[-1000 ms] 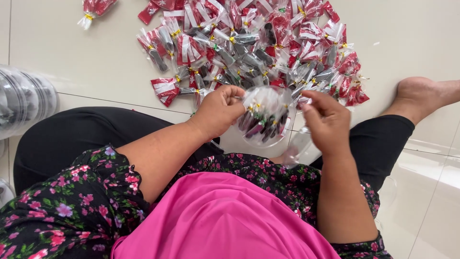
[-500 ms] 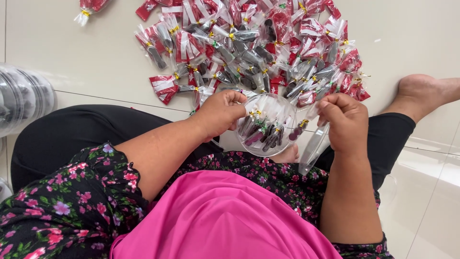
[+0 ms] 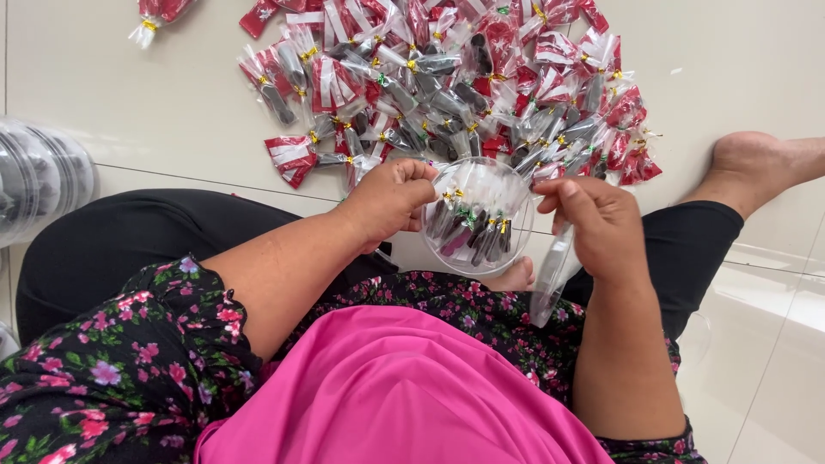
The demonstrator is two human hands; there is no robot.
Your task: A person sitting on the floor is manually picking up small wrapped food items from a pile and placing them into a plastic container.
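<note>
- Round clear plastic container [image 3: 478, 216], holding several small dark packets tied with gold and green twists, sits at the centre of the frame, held up above the person's lap.
- Left hand [image 3: 388, 199] grips the container's left rim, fingers curled over the edge and thumb below.
- Right hand [image 3: 595, 225] pinches the right rim between fingertips, and a clear plastic lid [image 3: 550, 279] hangs from the same hand, tilted down toward the lap.
- Above the hands, in the upper middle of the frame, a heap of red-and-clear cellophane-wrapped packets [image 3: 455, 82] is spread on the pale tiled floor [image 3: 129, 112]; one stray packet [image 3: 159, 10] lies at the upper left corner.
- A stack of clear round containers [image 3: 39, 176] lies at the left edge.
- Likely risk: the container is carried only by its rims, so a slip of either hand could tip it and spill the packets onto the lap.
- The dangling lid looks loosely held; the busy right hand could let it drop.
- Packets standing high inside might catch under the lid and stop a clean close.
</note>
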